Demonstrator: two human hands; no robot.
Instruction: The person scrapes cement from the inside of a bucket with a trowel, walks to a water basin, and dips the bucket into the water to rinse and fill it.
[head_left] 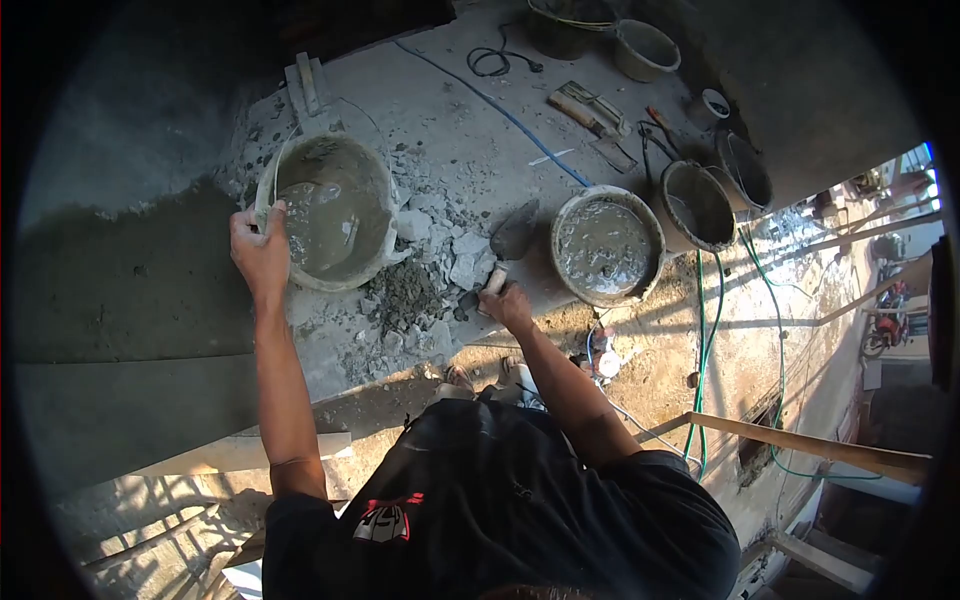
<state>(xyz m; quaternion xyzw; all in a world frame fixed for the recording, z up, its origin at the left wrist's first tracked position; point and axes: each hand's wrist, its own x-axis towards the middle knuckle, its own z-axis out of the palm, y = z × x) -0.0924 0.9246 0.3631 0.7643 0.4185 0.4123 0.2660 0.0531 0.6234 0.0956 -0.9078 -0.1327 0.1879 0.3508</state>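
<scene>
My left hand (262, 252) is closed on the left rim of a large mortar-smeared bucket (388, 185). Wet grey mortar (335, 228) lies inside it, and its thin wire handle is raised. My right hand (508, 306) grips the short handle of a trowel (515, 232), whose dark blade points away from me, low over the slab. Between the two hands lies a heap of broken mortar chunks (468, 258) and dark crumbs. Right of the trowel stands a round bucket (558, 268) of watery grey mix.
More buckets (697, 205) stand along the right of the slab (450, 130). A wooden float (575, 108) and a blue hose (500, 110) lie farther back. Green hoses (702, 350) hang over the front edge. A wooden beam (810, 442) crosses at right. Wet plastered wall (130, 280) rises at left.
</scene>
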